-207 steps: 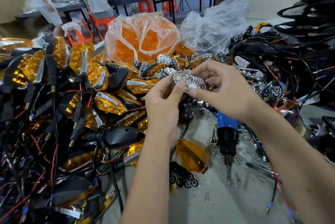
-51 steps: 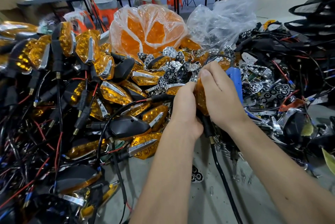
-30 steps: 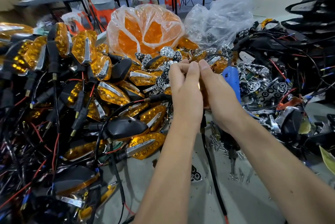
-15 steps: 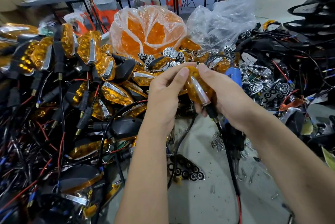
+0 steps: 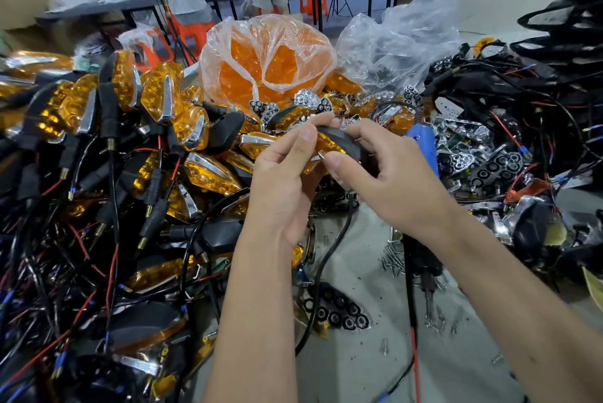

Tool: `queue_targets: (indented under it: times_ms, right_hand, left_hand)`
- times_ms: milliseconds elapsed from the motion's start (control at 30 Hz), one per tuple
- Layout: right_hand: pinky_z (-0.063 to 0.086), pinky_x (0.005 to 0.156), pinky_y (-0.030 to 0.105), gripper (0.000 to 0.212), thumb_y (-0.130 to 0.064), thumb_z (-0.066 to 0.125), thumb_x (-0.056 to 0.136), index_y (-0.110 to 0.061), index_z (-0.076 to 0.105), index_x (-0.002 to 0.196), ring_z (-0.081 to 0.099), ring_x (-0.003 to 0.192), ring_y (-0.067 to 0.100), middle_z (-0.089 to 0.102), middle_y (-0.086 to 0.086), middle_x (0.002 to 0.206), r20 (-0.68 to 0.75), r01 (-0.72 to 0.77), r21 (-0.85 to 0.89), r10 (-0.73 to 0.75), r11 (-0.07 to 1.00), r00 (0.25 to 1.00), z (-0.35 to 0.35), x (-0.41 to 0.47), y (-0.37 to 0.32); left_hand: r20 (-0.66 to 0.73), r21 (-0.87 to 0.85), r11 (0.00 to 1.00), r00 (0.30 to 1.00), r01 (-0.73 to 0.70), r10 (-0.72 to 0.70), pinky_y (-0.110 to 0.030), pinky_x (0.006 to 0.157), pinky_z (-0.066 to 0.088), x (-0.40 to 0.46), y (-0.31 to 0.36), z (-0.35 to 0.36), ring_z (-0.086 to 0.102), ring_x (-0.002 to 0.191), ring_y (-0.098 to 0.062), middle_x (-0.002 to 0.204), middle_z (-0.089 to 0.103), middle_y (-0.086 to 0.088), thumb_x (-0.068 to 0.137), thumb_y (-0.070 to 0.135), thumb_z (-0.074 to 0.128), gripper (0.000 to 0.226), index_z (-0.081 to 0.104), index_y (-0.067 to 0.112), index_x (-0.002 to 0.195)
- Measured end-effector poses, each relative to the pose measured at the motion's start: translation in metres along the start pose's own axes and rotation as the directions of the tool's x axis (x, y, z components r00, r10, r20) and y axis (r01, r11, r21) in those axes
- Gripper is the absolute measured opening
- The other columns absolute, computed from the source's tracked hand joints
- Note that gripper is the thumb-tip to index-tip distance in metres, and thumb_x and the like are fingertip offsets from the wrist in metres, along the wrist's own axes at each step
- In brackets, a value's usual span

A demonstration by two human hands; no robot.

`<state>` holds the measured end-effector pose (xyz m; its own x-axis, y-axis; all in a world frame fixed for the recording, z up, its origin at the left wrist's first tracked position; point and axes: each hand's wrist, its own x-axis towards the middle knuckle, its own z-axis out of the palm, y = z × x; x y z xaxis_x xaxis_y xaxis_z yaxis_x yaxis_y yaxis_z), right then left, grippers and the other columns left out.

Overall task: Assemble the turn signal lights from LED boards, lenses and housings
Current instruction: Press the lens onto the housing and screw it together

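Turning the turn signal light (image 5: 337, 145) from lens-up to edge-on, both hands pinch it above the bench (image 5: 359, 357): left hand (image 5: 287, 181) at its amber lens, right hand (image 5: 385, 174) around the black housing, its cable (image 5: 326, 269) dangling. Parts look joined; likely inspection before screwing.

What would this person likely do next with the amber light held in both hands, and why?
Probably reach for the blue screwdriver and a screw from the loose screws. The turn signal is pinched between the left hand and the right hand, amber lens seated in its black housing, its wire hanging down, so fastening it looks like the remaining step.
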<state>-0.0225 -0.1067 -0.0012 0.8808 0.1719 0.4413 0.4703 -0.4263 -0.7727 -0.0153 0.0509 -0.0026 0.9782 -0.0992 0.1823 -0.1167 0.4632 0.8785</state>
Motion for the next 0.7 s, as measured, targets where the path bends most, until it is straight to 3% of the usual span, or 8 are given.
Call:
queue_targets:
  times_ms: [100, 200, 433, 533, 633, 700]
  right_hand:
    - [0.038, 0.056, 0.017, 0.037, -0.054, 0.065, 0.094, -0.017, 0.063, 0.102, 0.055, 0.061, 0.008, 0.058, -0.009, 0.067, -0.08, 0.093, -0.112, -0.102, 0.989, 0.991, 0.003, -0.001, -0.004]
    - [0.037, 0.055, 0.011, 0.038, -0.053, 0.064, 0.096, -0.015, 0.065, 0.103, 0.059, 0.064, 0.003, 0.056, -0.016, 0.067, -0.124, 0.105, -0.184, -0.129, 0.977, 0.984, 0.004, 0.0, -0.005]
    - [0.047, 0.056, 0.025, 0.041, -0.056, 0.054, 0.099, -0.016, 0.066, 0.105, 0.062, 0.063, 0.008, 0.065, -0.009, 0.074, -0.102, 0.098, -0.255, -0.128, 0.962, 0.987, 0.006, 0.0, -0.003]
    - [0.046, 0.057, 0.026, 0.04, -0.054, 0.053, 0.101, -0.017, 0.066, 0.104, 0.061, 0.063, 0.008, 0.064, -0.01, 0.074, -0.101, 0.088, -0.247, -0.116, 0.965, 0.988, 0.007, -0.002, -0.003]
    - [0.038, 0.053, 0.018, 0.033, -0.05, 0.055, 0.102, -0.019, 0.065, 0.097, 0.056, 0.058, 0.006, 0.057, -0.013, 0.066, -0.102, 0.069, -0.234, -0.095, 0.97, 0.99, 0.007, -0.001, -0.006]
    - [0.035, 0.05, 0.023, 0.034, -0.047, 0.055, 0.106, -0.022, 0.062, 0.083, 0.047, 0.048, 0.007, 0.055, -0.01, 0.056, -0.04, -0.036, -0.105, 0.032, 0.994, 0.999, 0.001, 0.002, -0.009]
  left_hand:
    - [0.039, -0.026, 1.0, 0.999, 0.007, -0.006, -0.04, 0.092, 0.056, -0.001, 0.0, -0.003, 0.066, 0.102, -0.025, 0.116, 0.073, -0.006, 0.096, 0.028, 0.062, 0.026, 0.079, 0.013, 0.109]
    - [0.055, -0.019, 0.999, 0.998, 0.042, -0.041, -0.042, 0.094, 0.055, -0.001, 0.001, -0.004, 0.064, 0.103, -0.028, 0.116, 0.072, -0.008, 0.095, 0.029, 0.065, 0.027, 0.077, 0.012, 0.112]
    - [0.034, -0.062, 0.988, 0.99, 0.142, -0.141, -0.057, 0.115, 0.038, 0.004, 0.0, -0.007, 0.059, 0.109, -0.032, 0.118, 0.069, -0.013, 0.09, 0.027, 0.068, 0.031, 0.074, 0.01, 0.115]
    - [0.009, -0.064, 0.987, 0.989, 0.146, -0.146, -0.049, 0.106, 0.046, 0.006, -0.002, -0.006, 0.063, 0.101, -0.026, 0.109, 0.072, -0.01, 0.088, 0.027, 0.068, 0.027, 0.077, 0.012, 0.108]
    - [-0.016, -0.023, 0.993, 0.993, 0.115, -0.115, -0.033, 0.082, 0.056, 0.006, 0.0, -0.002, 0.066, 0.074, -0.01, 0.083, 0.072, 0.001, 0.088, 0.03, 0.068, 0.028, 0.076, 0.011, 0.107]
    - [-0.073, 0.055, 0.996, 0.995, 0.073, -0.068, -0.035, 0.069, 0.058, 0.005, -0.003, 0.005, 0.066, 0.07, -0.014, 0.078, 0.072, 0.0, 0.091, 0.031, 0.07, 0.024, 0.078, 0.011, 0.1]
